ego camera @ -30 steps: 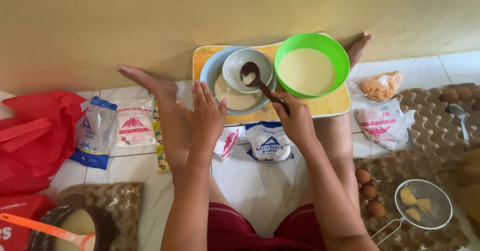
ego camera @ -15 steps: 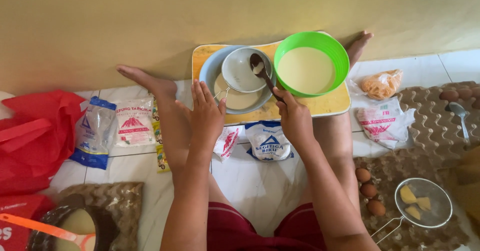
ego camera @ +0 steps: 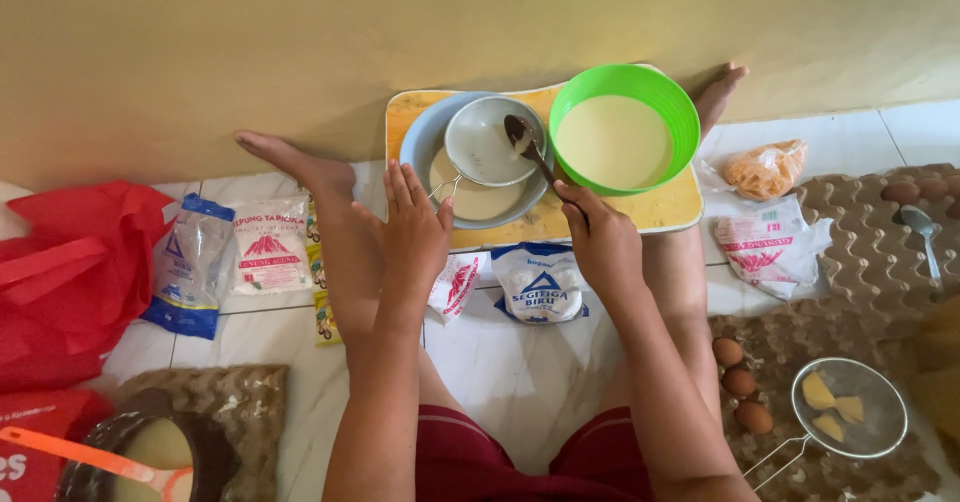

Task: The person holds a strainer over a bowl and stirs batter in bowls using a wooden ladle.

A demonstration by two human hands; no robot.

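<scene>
Pretty glossy plastic is seen on the green bowl [ego camera: 625,127], and the batter inside looks smooth and wet. The sieve [ego camera: 490,142] is fine metal mesh, matt grey, and a shiny metal spoon [ego camera: 522,134] is rested in it. The tray [ego camera: 660,210] looks like smooth printed plastic. Crinkly shiny film is used for the flour bags [ego camera: 540,284]. Rough matt pulp cardboard makes up the egg trays [ego camera: 880,252]. The floor [ego camera: 520,382] is glossy tile.

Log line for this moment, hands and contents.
left hand: holds sieve handle over grey bowl | right hand: holds spoon in sieve | green bowl: pale batter
</scene>
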